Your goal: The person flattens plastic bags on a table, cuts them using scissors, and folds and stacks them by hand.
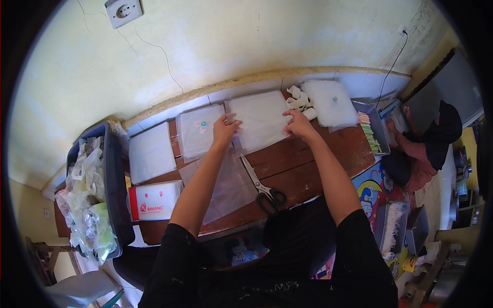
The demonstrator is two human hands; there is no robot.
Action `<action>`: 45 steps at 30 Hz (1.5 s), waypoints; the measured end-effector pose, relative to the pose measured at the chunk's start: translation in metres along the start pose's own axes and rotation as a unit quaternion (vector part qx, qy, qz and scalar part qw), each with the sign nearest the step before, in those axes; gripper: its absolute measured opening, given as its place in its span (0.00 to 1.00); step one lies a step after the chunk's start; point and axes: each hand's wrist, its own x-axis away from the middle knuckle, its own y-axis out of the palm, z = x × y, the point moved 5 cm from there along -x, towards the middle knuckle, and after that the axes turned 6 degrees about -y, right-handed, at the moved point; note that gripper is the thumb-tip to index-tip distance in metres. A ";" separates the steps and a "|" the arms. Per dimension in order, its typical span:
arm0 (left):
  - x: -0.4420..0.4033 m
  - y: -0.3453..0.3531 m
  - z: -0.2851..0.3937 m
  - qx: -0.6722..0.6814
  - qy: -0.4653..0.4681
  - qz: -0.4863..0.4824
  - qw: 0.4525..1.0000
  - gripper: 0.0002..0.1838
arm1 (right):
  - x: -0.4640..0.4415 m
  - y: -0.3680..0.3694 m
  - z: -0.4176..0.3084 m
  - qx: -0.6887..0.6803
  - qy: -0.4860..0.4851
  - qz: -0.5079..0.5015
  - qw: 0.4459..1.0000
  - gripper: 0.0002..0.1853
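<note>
My left hand is at the left edge of a stack of clear plastic bags, its fingers bent around that edge. At the stack's right edge is my right hand, with thumb and fingers pinching the plastic there. Left of my left hand lies another bag stack with small round stickers. A loose transparent sheet lies flat between my forearms. Scissors with black handles rest just right of it, their blades pointing away from me.
A dark bin of plastic bags stands at the left. A red-and-white pack and another stack lie beside it. White straps, a bag pile and a grey tray are right. Another person sits beyond.
</note>
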 end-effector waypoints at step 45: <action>0.181 -0.345 0.025 -0.299 0.143 0.381 0.863 0.25 | -0.018 0.375 -0.132 -0.071 -0.174 -0.052 0.981 0.07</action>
